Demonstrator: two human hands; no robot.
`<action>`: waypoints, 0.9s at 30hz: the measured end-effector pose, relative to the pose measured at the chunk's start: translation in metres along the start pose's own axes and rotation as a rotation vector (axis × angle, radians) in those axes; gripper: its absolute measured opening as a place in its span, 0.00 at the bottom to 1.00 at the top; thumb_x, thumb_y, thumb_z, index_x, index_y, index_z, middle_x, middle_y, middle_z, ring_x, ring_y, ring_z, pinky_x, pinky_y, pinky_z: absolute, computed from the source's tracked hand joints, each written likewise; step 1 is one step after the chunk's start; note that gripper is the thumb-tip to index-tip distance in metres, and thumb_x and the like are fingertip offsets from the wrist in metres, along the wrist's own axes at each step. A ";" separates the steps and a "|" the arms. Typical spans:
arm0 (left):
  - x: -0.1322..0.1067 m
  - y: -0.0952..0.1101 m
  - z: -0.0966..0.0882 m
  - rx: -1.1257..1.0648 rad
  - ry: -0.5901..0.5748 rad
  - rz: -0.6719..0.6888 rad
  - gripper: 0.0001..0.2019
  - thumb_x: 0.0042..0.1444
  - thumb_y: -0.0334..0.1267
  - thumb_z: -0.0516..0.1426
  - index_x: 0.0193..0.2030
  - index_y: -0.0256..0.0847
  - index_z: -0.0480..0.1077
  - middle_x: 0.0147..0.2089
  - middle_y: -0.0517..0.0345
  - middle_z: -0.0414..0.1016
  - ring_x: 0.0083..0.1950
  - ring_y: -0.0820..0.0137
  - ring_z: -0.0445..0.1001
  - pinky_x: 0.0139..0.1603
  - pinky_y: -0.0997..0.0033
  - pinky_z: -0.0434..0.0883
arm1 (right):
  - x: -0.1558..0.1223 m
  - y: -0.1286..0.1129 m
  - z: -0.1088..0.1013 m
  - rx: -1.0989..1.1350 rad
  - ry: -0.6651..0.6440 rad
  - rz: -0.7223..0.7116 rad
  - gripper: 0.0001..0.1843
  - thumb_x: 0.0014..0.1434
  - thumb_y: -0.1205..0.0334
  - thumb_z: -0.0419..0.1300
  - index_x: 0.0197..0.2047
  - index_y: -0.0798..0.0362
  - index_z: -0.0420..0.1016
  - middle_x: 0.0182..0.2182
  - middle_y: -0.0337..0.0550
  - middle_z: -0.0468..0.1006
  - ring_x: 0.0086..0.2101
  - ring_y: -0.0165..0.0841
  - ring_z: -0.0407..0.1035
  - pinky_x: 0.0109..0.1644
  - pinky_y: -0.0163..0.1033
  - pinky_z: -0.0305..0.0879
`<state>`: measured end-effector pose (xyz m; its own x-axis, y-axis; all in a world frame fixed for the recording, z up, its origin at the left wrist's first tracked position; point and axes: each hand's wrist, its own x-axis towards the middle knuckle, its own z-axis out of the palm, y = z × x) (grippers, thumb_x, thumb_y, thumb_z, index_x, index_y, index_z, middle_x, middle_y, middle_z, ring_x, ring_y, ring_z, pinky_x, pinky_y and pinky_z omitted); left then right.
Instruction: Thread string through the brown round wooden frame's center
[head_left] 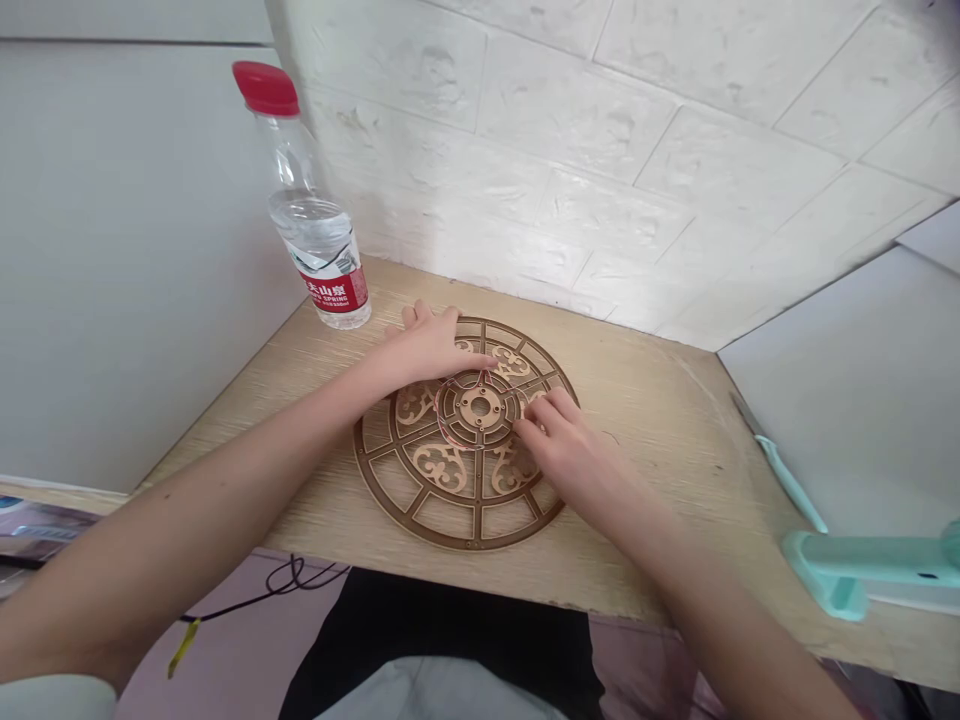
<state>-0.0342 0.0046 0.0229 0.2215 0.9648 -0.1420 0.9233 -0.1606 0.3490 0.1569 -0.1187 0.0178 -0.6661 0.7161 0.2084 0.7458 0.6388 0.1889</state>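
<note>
I had my left hand (427, 348) and right hand (562, 450) on a laser-cut wooden wheel (442, 468) lying flat on the surface (637, 510), my fingers (541, 415) spread apart, pressing, not clamped. The scrollwork panels stood complete, and a thin red line (450, 425) looped around the central hub (480, 405).

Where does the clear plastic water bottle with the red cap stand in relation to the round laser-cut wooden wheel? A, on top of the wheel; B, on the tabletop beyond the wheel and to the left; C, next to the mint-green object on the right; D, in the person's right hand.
B. The clear plastic water bottle stands on the tabletop, apart from the round laser-cut wooden wheel, beyond it and to the left, near the white brick-textured wall.
</note>
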 end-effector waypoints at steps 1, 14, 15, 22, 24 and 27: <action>0.000 0.000 0.000 -0.001 0.001 -0.002 0.54 0.34 0.75 0.53 0.65 0.43 0.56 0.66 0.33 0.52 0.67 0.38 0.50 0.56 0.44 0.60 | 0.001 -0.001 -0.001 -0.035 -0.002 -0.003 0.14 0.57 0.81 0.49 0.32 0.60 0.73 0.34 0.55 0.71 0.38 0.41 0.61 0.40 0.43 0.66; -0.002 0.003 -0.003 0.002 -0.002 -0.006 0.54 0.34 0.75 0.53 0.65 0.43 0.56 0.66 0.33 0.52 0.67 0.38 0.49 0.56 0.42 0.60 | 0.003 -0.009 -0.002 -0.163 0.038 -0.029 0.15 0.56 0.82 0.48 0.30 0.59 0.73 0.32 0.54 0.71 0.36 0.41 0.62 0.36 0.43 0.65; -0.003 0.003 -0.003 0.004 -0.001 -0.009 0.53 0.35 0.75 0.53 0.65 0.43 0.56 0.66 0.33 0.52 0.67 0.38 0.49 0.55 0.42 0.60 | 0.003 -0.010 -0.002 -0.161 0.051 -0.028 0.15 0.56 0.82 0.48 0.30 0.59 0.73 0.32 0.54 0.70 0.36 0.41 0.62 0.35 0.42 0.65; -0.004 0.006 -0.004 0.007 -0.005 -0.014 0.54 0.35 0.75 0.52 0.65 0.41 0.56 0.66 0.31 0.52 0.67 0.38 0.49 0.56 0.43 0.60 | 0.003 -0.010 -0.005 -0.204 0.004 -0.035 0.15 0.55 0.82 0.49 0.30 0.59 0.74 0.31 0.53 0.71 0.35 0.41 0.63 0.35 0.43 0.67; -0.004 0.005 -0.005 0.005 -0.005 -0.013 0.54 0.34 0.75 0.53 0.65 0.41 0.57 0.66 0.31 0.52 0.67 0.38 0.49 0.57 0.43 0.59 | 0.003 -0.011 -0.006 -0.200 0.015 -0.037 0.15 0.55 0.81 0.49 0.30 0.59 0.74 0.31 0.54 0.71 0.36 0.41 0.63 0.34 0.42 0.67; -0.004 0.005 -0.004 -0.002 -0.001 -0.005 0.54 0.34 0.75 0.53 0.65 0.40 0.57 0.66 0.32 0.52 0.67 0.37 0.49 0.57 0.44 0.59 | 0.004 -0.012 -0.006 -0.201 -0.002 -0.048 0.16 0.57 0.80 0.48 0.30 0.59 0.74 0.31 0.53 0.71 0.35 0.41 0.63 0.36 0.44 0.68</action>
<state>-0.0316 0.0007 0.0294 0.2171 0.9653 -0.1452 0.9239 -0.1552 0.3496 0.1451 -0.1248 0.0218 -0.7008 0.6868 0.1928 0.6976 0.6034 0.3863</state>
